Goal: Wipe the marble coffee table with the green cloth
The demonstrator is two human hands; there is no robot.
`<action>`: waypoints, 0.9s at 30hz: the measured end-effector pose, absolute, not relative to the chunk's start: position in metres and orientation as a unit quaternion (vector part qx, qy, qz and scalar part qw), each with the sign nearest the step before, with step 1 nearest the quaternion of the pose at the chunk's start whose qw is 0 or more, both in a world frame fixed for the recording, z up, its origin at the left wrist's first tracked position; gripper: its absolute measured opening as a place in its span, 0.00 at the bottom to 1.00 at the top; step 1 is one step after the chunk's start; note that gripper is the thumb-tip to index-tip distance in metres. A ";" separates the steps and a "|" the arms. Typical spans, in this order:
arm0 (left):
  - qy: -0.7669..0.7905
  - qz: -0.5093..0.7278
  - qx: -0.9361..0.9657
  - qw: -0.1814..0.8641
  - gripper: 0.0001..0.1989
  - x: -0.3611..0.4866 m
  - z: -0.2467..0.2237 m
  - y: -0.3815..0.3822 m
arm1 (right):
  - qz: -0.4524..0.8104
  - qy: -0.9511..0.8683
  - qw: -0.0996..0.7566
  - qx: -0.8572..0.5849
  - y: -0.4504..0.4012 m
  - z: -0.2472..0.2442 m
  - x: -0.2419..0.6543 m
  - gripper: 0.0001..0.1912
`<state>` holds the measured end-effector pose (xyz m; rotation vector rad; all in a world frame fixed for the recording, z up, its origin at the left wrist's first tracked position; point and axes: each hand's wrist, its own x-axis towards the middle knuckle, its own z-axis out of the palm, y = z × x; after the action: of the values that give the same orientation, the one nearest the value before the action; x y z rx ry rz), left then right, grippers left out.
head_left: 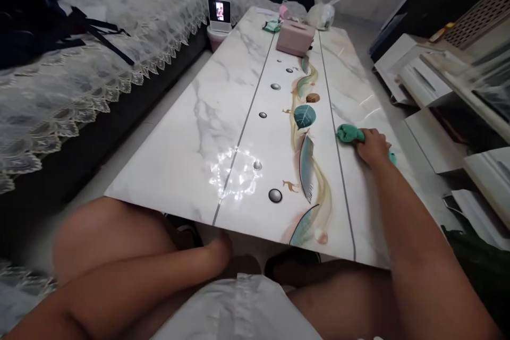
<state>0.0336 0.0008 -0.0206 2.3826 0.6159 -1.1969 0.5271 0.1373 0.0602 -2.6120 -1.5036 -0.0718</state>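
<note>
My right hand (373,147) is closed around a green cloth (349,133) near the right edge of the long table (167,143). One bunched end of the cloth sticks out to the left of my fingers, and a small bit shows on the right by my wrist. The tabletop is glossy white marble pattern with grey lines and a printed band of leaves and dots. My left hand (220,251) is low between my knees, just below the table's front edge. Its fingers are hidden, so what they do cannot be seen.
A pink box (295,38) stands at the table's far end, beside a small green cloth item (272,26) and a clear plastic bag (322,16). A lace-covered sofa (99,58) runs along the left. A lit screen device (220,15) rests on a pink bin. White drawers (426,82) line the right.
</note>
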 end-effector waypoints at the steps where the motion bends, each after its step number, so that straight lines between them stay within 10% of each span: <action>1: 0.220 -0.431 0.851 0.206 0.22 0.032 -0.017 0.002 | -0.021 -0.488 0.069 -0.870 0.149 0.062 0.535 0.19; 15: 0.265 -0.367 0.854 0.257 0.27 0.018 -0.001 0.014 | -0.070 -0.589 0.160 -0.789 0.246 0.043 0.491 0.21; 27: 0.244 -0.365 0.880 0.182 0.25 0.017 0.012 0.015 | -0.015 -0.650 0.119 -0.751 0.080 0.041 0.426 0.20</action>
<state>0.0165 0.0147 0.0124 2.4840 0.6886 -1.0302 0.4257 0.0803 0.0406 -2.1949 -1.8997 -0.0436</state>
